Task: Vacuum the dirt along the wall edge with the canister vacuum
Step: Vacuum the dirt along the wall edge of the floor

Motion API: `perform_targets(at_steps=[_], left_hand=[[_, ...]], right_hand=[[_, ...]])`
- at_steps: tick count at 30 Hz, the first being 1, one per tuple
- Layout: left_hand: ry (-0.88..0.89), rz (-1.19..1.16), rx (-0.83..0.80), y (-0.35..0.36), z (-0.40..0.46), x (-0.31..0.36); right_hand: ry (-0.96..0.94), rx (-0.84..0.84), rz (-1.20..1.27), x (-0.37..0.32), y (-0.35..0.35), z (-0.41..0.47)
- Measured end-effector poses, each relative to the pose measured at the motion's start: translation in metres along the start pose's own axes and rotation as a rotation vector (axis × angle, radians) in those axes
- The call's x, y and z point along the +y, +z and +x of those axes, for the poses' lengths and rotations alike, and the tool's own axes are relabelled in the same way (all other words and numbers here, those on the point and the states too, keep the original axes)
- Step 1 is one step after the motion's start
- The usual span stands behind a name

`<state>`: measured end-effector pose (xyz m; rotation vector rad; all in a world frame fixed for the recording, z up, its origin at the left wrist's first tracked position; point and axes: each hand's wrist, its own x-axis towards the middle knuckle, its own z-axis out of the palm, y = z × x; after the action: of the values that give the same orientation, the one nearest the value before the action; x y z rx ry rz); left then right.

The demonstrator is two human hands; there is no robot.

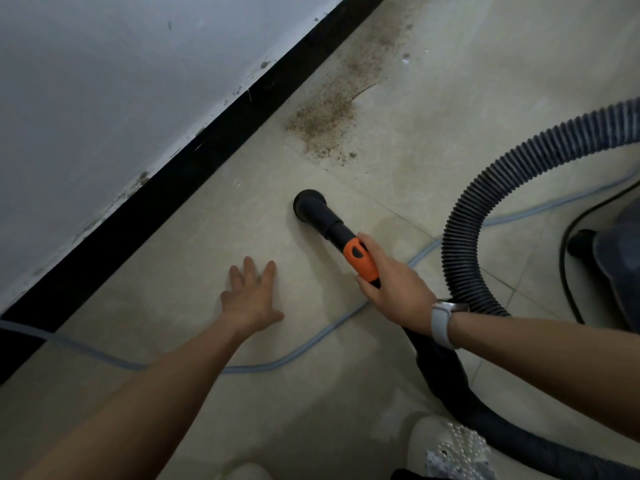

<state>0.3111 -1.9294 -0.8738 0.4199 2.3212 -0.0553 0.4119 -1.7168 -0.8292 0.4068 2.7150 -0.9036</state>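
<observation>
Your right hand [391, 282] is wrapped around the orange grip [362, 259] of the vacuum's nozzle [310, 204], fingers curled over the top and thumb underneath. The round black nozzle head sits down on the pale tiled floor [450, 116], pointing toward the wall [104, 81], and lies near but short of the black skirting [194, 168] that runs along the wall's foot. The dirt [325, 116], a brown gritty scatter, lies on the floor just beside the skirting, beyond the nozzle and apart from it; it thins out in a streak further along the wall edge.

Your left hand [251, 296] is released, fingers spread and straight, palm down over the floor between the nozzle and the skirting, holding nothing; you cannot tell whether it touches the tiles.

The ribbed hose [485, 216] loops from behind your right wrist, which wears a white watch [443, 322], up and off to the right. The dark body of the vacuum [616, 254] shows at the right edge. A thin blue cable [311, 341] snakes across the floor beneath both arms.
</observation>
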Motion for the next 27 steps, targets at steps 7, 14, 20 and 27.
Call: perform_targets(at_steps=[7,14,20,27], left_hand=[[0.020,0.014,0.014,0.000,0.000,-0.007],[0.005,-0.033,0.061,0.004,0.007,-0.019],[-0.058,-0.062,0.082,0.003,0.018,-0.035],[-0.069,-0.038,0.068,0.001,0.018,-0.030]], right_hand=[[0.119,0.096,0.036,-0.002,-0.011,0.032],[0.068,0.057,0.042,-0.039,-0.014,0.101],[0.015,0.041,-0.037,-0.072,-0.003,0.154],[0.011,0.055,-0.062,-0.080,-0.006,0.172]])
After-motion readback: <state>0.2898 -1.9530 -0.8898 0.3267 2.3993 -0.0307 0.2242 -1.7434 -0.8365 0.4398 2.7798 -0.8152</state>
